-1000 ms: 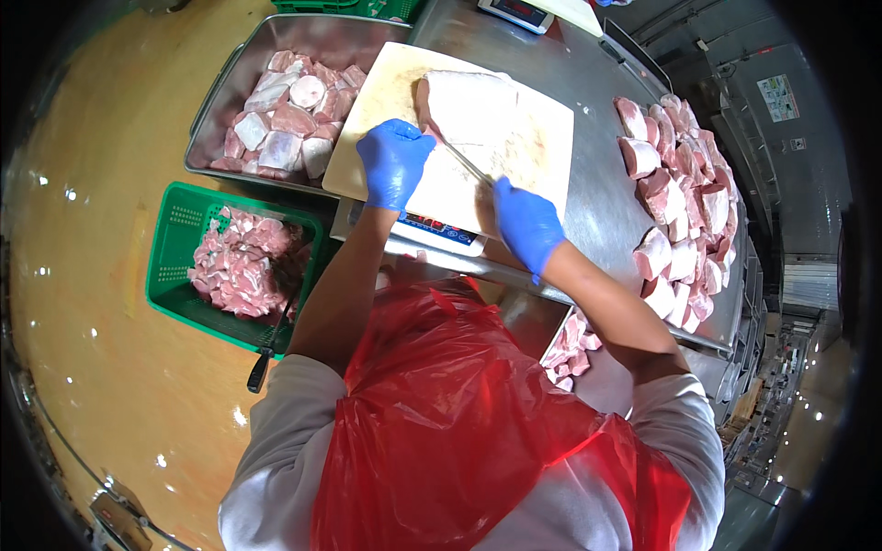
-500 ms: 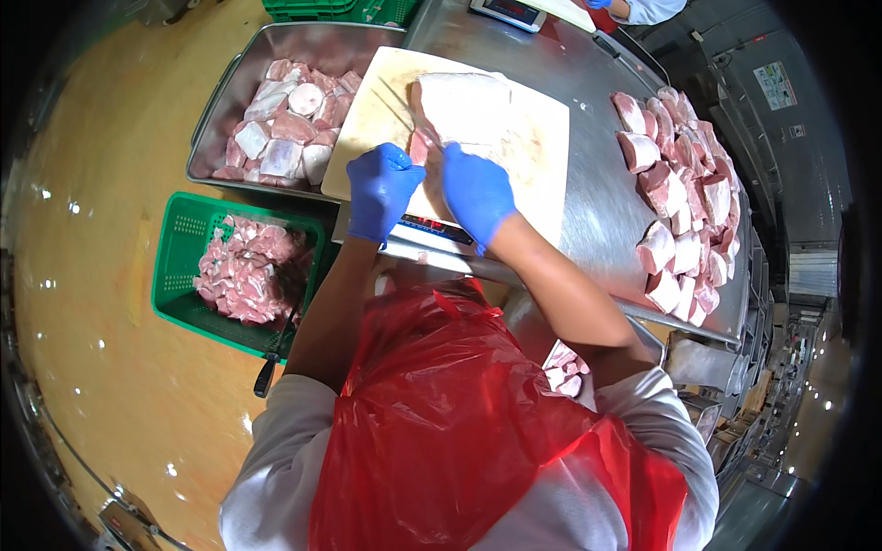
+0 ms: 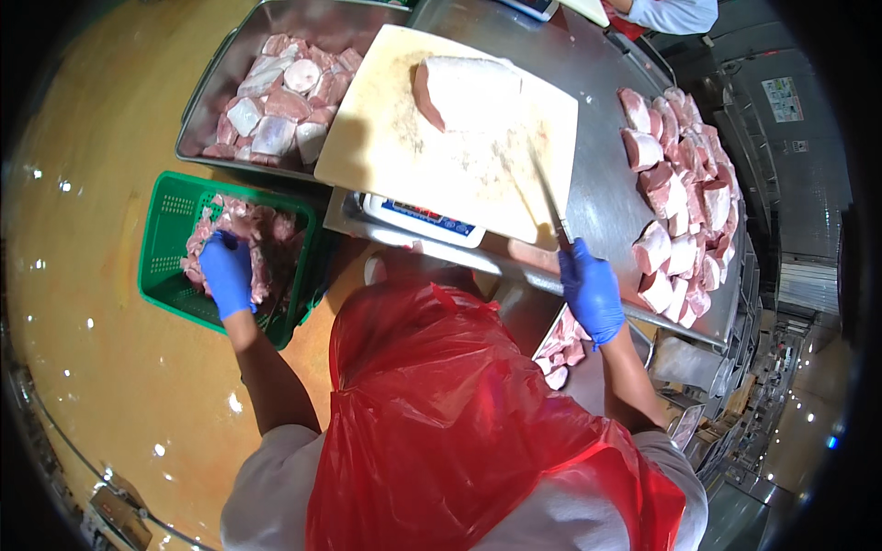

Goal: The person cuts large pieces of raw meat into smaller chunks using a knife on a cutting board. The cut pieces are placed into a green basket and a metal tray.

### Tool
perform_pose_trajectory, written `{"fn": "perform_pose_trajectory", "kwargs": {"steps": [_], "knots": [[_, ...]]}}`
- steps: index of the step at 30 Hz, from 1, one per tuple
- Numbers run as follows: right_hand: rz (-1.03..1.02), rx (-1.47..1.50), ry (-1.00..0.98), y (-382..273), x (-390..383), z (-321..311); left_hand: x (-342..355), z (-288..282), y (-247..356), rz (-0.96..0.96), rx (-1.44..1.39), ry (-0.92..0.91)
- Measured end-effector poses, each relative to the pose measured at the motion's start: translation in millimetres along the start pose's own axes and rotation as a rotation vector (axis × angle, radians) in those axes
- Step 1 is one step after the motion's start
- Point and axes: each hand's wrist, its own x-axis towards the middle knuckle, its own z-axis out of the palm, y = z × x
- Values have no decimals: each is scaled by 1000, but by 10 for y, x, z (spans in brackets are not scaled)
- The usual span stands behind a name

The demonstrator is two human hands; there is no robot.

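Gripped in my blue-gloved right hand (image 3: 590, 289) is a knife (image 3: 549, 197), my fingers closed around its handle near the close edge of a pale cutting board (image 3: 381, 101). Its long axis runs away from me, leaning slightly left, with the tip at the far end, over the right part of the board. The blade is well apart from a thick slab of meat (image 3: 473, 92), which lies on the far half of the board, beyond and to the left of my right hand. The slab's long axis runs roughly left to right; its pink cut face is turned left, and its pale top is washed out by glare.

My left hand (image 3: 228, 274), also gloved in blue, is well off to the left, down in a green basket (image 3: 165, 220) over pink meat trimmings (image 3: 262, 222); I cannot tell whether its fingers hold anything. Beyond the basket, a steel tub (image 3: 303, 20) holds chunks of meat (image 3: 285, 106). To the right of the board, more cut pieces (image 3: 675, 202) are piled on the steel table (image 3: 597, 138).
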Motion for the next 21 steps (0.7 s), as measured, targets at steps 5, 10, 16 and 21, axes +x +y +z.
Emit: {"fn": "perform_pose_trajectory", "kwargs": {"steps": [5, 10, 16, 21], "knots": [[246, 399, 169, -133, 199, 27, 345, -206, 1192, 621, -243, 272], [98, 461, 241, -592, 490, -112, 956, 102, 2944, 1251, -685, -2], [81, 112, -19, -423, 102, -91, 1078, 203, 3346, 1018, -429, -375], [-196, -34, -80, -411, 15, 200, 1069, -136, 3537, 1029, -163, -619]]}}
